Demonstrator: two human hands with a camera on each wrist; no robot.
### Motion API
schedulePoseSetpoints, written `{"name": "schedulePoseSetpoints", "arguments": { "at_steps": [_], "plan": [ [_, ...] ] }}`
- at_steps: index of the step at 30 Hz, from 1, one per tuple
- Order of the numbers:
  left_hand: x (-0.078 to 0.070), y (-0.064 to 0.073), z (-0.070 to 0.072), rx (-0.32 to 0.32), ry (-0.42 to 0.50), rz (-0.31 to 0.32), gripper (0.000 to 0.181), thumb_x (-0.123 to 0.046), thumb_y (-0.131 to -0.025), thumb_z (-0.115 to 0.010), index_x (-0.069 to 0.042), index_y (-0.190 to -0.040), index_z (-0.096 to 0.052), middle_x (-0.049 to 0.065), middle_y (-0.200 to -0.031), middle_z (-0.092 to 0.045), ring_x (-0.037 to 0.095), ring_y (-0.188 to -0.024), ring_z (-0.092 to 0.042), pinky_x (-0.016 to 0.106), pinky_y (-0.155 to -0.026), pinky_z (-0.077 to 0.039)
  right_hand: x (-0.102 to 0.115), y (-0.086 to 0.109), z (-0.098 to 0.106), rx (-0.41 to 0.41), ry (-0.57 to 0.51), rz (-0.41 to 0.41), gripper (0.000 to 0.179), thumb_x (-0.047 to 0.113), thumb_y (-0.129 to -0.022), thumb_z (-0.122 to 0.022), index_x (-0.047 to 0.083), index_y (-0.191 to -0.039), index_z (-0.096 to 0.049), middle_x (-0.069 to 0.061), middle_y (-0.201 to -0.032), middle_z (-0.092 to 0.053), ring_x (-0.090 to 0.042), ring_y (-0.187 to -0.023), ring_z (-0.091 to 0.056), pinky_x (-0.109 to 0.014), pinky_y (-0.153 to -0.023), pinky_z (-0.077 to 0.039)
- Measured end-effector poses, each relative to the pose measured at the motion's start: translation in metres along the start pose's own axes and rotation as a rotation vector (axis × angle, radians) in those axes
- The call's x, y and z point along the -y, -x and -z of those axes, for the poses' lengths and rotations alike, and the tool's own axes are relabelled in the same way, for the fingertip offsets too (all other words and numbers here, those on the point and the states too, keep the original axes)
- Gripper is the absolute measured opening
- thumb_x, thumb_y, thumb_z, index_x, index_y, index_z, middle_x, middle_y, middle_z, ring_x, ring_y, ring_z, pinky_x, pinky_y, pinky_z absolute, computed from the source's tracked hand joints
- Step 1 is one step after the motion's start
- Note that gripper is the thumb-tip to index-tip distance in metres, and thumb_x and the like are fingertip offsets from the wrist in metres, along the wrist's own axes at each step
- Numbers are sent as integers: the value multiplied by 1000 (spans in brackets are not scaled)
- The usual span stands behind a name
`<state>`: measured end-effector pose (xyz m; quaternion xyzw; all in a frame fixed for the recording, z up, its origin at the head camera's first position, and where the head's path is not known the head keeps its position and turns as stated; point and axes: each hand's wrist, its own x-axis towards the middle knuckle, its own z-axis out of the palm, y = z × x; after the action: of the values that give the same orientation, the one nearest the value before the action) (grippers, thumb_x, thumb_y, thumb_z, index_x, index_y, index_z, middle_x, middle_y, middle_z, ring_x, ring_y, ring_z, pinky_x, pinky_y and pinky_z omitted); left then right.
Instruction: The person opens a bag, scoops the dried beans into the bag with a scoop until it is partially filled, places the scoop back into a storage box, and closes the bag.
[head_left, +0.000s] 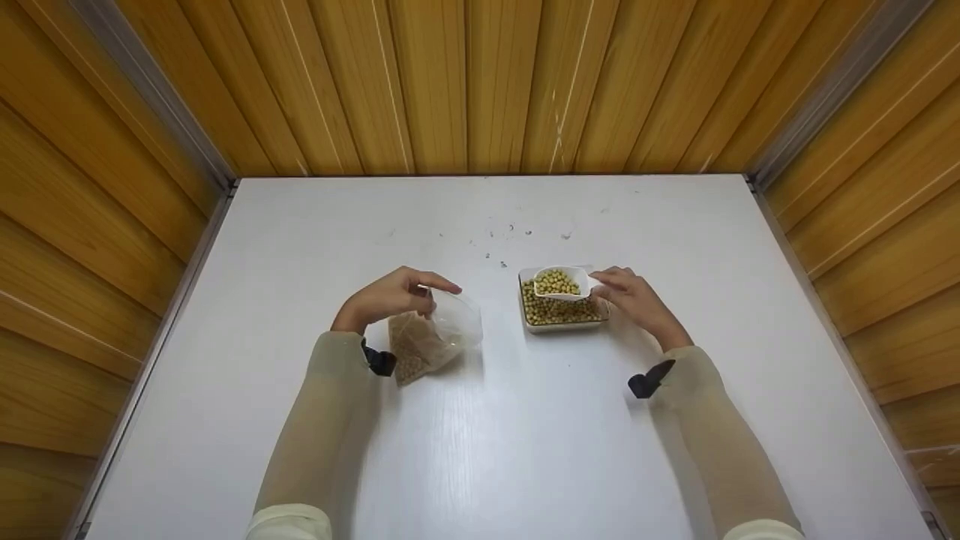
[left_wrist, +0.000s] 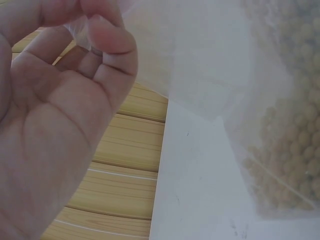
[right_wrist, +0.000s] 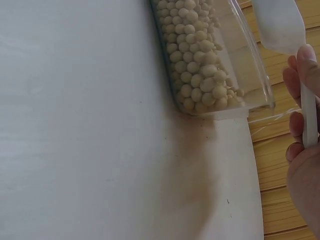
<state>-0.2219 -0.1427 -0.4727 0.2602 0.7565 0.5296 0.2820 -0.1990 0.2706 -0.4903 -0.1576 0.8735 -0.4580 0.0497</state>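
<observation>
My left hand pinches the rim of a clear plastic bag, whose mouth spreads toward the right. Round beans fill the bag's lower part, seen in the left wrist view. On the right, my right hand grips the handle of a white scoop, fingers curled round it. The scoop holds a heap of yellowish-green beans and hangs above a clear rectangular container. More beans of the same kind lie in that container. Part of its contents is hidden under the scoop.
Both containers of beans are over a white table. Small dark marks dot its surface behind the container. Wood-patterned panels rise along the back and both sides. A dark wrist strap mount sits at the left wrist.
</observation>
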Motion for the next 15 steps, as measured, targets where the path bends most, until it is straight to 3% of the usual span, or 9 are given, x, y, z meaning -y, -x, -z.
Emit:
{"name": "schedulePoseSetpoints", "arguments": {
  "at_steps": [6,12,15],
  "plan": [
    [0,0,0,-6,14,9,45,3,-84,-51,-5,-127,-62,9,-133,-59,15,-74,-58,28,-77,-49,6,-1,1,25,-22,-12,35,11,-96,-56,-7,-127,-58,-23,-125,-57,-9,-108,-42,-49,-102,-36],
    [0,0,-1,-5,41,22,46,3,-83,-51,-6,-128,-62,20,-117,-61,17,-69,-52,30,-77,-48,8,-5,0,51,-49,-17,38,13,-98,-53,-8,-130,-54,-25,-128,-54,-25,-118,-41,-55,-106,-34],
    [0,0,-1,-3,37,13,46,4,-84,-51,-6,-127,-63,19,-115,-62,13,-68,-52,29,-77,-49,0,-10,-3,43,-47,-4,38,14,-98,-53,-5,-130,-56,-23,-128,-54,-28,-121,-41,-55,-106,-33]
  ]
}}
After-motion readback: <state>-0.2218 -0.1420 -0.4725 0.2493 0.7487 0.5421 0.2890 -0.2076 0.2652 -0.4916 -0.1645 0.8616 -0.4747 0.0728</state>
